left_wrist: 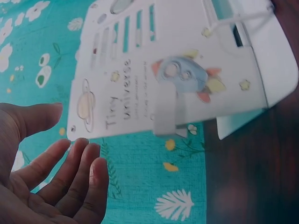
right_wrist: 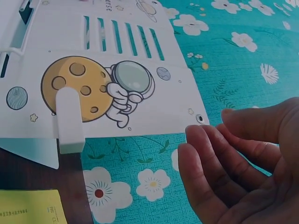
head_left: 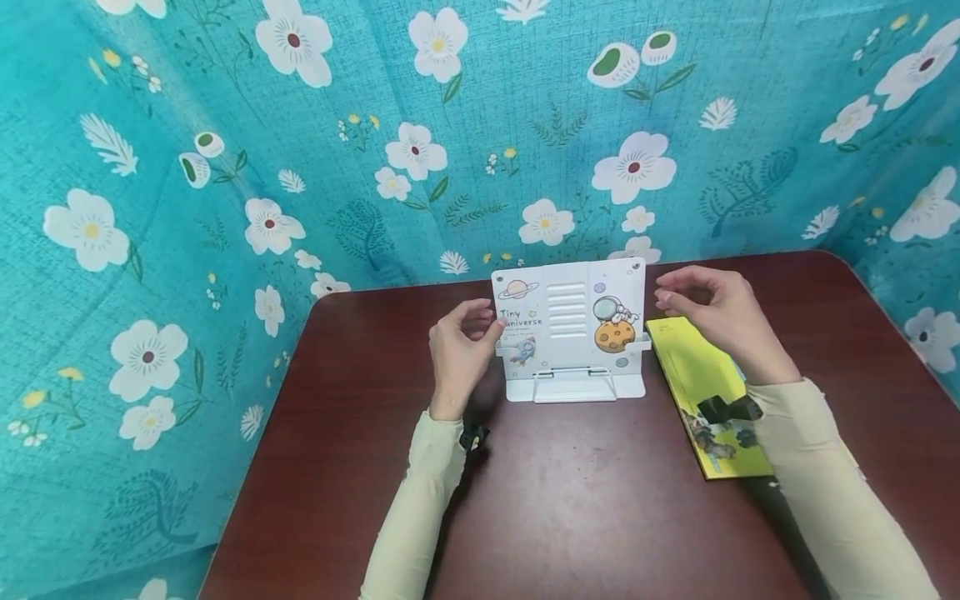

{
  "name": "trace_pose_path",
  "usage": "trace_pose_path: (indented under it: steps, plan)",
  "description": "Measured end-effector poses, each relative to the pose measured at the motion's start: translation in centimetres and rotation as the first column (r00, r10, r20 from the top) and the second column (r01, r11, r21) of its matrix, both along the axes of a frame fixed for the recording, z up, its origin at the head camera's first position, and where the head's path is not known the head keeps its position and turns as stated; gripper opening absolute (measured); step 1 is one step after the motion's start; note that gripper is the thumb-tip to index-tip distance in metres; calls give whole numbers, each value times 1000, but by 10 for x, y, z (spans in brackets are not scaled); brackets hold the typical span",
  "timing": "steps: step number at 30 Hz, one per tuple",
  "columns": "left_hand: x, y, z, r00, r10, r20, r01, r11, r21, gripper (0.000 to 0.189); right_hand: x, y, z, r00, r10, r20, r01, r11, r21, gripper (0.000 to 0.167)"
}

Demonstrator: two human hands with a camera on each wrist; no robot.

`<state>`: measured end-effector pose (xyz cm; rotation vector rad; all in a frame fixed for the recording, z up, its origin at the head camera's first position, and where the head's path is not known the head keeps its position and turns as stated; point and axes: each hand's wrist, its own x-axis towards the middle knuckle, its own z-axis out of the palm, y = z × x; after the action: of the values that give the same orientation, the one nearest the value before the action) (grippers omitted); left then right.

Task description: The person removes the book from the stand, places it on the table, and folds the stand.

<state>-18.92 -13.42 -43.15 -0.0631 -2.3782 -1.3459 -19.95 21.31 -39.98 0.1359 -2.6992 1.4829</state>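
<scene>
A white book stand (head_left: 567,350) with "Tiny universe" lettering, a rocket and an astronaut print stands upright on the table, its wire ledge (head_left: 574,385) at the bottom front. My left hand (head_left: 467,350) is by its left side, thumb and fingers apart and loosely bent, holding nothing. In the left wrist view those fingertips (left_wrist: 97,170) are just off the stand's ringed-planet corner. On the other side my right hand (head_left: 716,317) hovers beside the upper right corner, fingers loosely bent around an empty gap. White side clips (right_wrist: 70,123) fold over the panel's edges.
A yellow-green book (head_left: 686,358) lies on the dark red-brown table (head_left: 570,517) right of the stand, partly under my right hand and forearm. A teal floral curtain (head_left: 480,183) hangs behind the table and along its left side.
</scene>
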Motion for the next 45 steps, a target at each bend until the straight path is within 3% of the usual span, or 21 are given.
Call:
trace_pose_path:
  steps: [8, 15, 26, 34, 45]
  plan:
    - [-8, -3, -10, 999, 26, 43, -26, 1000, -6, 32, -13, -9, -10, 996, -71, -51, 74, 994, 75, 28]
    - [-13, 0, -18, 996, 18, 91, -16, 1000, -18, 32, -18, -9, -17, 992, -79, -101, 91, 989, 117, 24]
    - [-15, 0, -29, 990, 20, 141, -17, 1000, -24, 29, -23, -13, -21, 997, -31, -69, 40, 989, 140, 20]
    - [-16, 1, -33, 988, 13, 154, -8, 999, -37, 27, -24, -16, -22, 997, -7, -82, 19, 987, 157, 16]
    - [-15, 3, -36, 984, -2, 176, 10, 999, -45, 25, -26, -17, -29, 999, 7, -37, -1, 987, 163, 16]
